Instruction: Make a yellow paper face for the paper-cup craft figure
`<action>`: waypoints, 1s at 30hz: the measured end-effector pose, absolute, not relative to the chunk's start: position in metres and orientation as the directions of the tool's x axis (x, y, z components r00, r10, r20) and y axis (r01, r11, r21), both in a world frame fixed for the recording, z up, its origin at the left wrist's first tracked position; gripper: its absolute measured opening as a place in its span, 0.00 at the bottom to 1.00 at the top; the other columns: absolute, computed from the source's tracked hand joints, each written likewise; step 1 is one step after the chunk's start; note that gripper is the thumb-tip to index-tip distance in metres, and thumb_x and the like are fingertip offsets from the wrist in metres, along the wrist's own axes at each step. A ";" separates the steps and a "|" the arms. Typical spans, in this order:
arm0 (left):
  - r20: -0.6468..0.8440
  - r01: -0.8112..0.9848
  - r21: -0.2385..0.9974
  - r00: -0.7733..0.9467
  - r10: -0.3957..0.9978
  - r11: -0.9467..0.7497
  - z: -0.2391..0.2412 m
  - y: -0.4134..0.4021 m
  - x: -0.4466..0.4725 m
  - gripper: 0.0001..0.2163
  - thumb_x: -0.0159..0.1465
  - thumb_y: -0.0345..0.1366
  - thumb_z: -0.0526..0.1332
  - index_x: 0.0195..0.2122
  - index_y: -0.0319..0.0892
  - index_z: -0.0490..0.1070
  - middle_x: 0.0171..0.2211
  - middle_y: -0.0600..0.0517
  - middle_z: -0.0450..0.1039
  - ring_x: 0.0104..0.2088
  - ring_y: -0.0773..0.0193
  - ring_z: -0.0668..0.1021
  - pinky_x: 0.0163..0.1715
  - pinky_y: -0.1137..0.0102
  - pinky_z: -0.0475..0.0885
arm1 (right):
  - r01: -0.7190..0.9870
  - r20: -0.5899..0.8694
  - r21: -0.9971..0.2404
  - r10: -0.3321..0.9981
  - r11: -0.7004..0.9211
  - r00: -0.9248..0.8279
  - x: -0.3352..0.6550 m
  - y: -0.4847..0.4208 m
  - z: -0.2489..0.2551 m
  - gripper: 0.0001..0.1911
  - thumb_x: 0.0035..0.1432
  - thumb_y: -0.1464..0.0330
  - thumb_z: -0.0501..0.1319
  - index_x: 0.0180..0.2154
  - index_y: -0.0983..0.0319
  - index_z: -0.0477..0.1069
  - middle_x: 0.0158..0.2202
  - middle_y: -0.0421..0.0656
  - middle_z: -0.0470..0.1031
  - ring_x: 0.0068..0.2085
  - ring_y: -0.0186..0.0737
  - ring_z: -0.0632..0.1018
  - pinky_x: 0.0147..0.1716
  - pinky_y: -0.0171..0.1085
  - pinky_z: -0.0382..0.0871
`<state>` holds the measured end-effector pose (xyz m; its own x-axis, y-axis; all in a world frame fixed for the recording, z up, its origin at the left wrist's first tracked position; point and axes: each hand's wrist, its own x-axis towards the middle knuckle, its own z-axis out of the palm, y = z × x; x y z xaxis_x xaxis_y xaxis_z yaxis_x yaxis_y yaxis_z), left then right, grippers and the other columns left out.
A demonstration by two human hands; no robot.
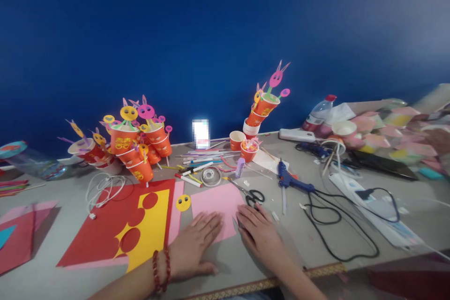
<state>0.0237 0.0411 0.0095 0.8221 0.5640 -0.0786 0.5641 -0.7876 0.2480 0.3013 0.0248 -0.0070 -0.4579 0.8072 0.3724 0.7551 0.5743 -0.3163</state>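
Observation:
My left hand [197, 246] lies flat with fingers stretched out, its fingertips over the left part of a pink paper sheet [218, 201]. My right hand [258, 232] rests palm down at the sheet's right edge, fingers extended; what lies beneath its palm is hidden. Just beyond the right fingertips are black-handled scissors [253, 197], their blades reaching toward the sheet's upper edge. A yellow paper disc with two eyes [183, 203] lies left of the pink sheet. Red paper [94, 229] and cut-out yellow paper [160, 225] spread further left.
Decorated red paper cups [125, 143] stand in stacks at the back left, others [258, 117] at the back right. A blue glue gun [290, 180], its cord and a white power strip [372, 213] lie right. Markers [190, 179], a tape roll [211, 176] and a glowing phone [200, 134] occupy the middle.

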 end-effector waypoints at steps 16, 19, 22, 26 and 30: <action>0.050 0.501 0.291 0.843 0.536 -0.815 -0.001 0.019 0.035 0.40 0.65 0.61 0.54 0.72 0.48 0.41 0.72 0.43 0.45 0.70 0.45 0.53 0.66 0.47 0.50 | 0.732 0.350 -0.399 0.829 0.553 -0.436 0.308 0.026 0.008 0.15 0.64 0.73 0.56 0.49 0.58 0.76 0.50 0.47 0.80 0.52 0.47 0.79 0.60 0.55 0.65; 0.078 0.515 0.268 0.831 0.551 -0.814 0.000 0.017 0.032 0.38 0.67 0.59 0.54 0.71 0.48 0.44 0.71 0.43 0.47 0.69 0.46 0.54 0.67 0.48 0.50 | 0.746 0.395 -0.431 0.850 0.507 -0.349 0.324 0.043 0.013 0.14 0.65 0.72 0.54 0.46 0.59 0.77 0.47 0.48 0.81 0.48 0.47 0.80 0.50 0.47 0.75; 0.074 0.528 0.256 0.824 0.561 -0.809 -0.001 0.016 0.029 0.37 0.67 0.58 0.54 0.71 0.47 0.46 0.71 0.43 0.47 0.70 0.46 0.53 0.66 0.47 0.51 | 0.818 0.419 -0.408 0.879 0.405 -0.226 0.348 0.063 0.020 0.14 0.65 0.70 0.54 0.45 0.59 0.77 0.46 0.50 0.81 0.46 0.50 0.80 0.47 0.49 0.75; 0.065 0.525 0.280 0.825 0.561 -0.804 -0.002 0.015 0.028 0.35 0.67 0.57 0.55 0.71 0.48 0.47 0.71 0.45 0.47 0.70 0.47 0.53 0.67 0.47 0.50 | 0.868 0.367 -0.363 0.908 0.339 -0.201 0.368 0.075 0.024 0.13 0.65 0.66 0.56 0.46 0.61 0.76 0.48 0.50 0.80 0.48 0.52 0.79 0.48 0.50 0.74; 0.015 0.559 0.311 0.805 0.592 -0.768 0.000 0.010 0.031 0.37 0.66 0.55 0.60 0.70 0.51 0.46 0.71 0.45 0.47 0.70 0.46 0.53 0.66 0.45 0.49 | 0.842 0.302 -0.351 0.900 0.410 -0.313 0.362 0.073 0.015 0.15 0.61 0.66 0.60 0.49 0.60 0.75 0.51 0.49 0.79 0.51 0.50 0.78 0.51 0.48 0.73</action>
<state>0.0306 0.0103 -0.0004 0.8055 0.5924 0.0151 0.5593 -0.7683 0.3114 0.3620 0.0730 0.0148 -0.3132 0.9004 0.3020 0.8418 0.4104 -0.3506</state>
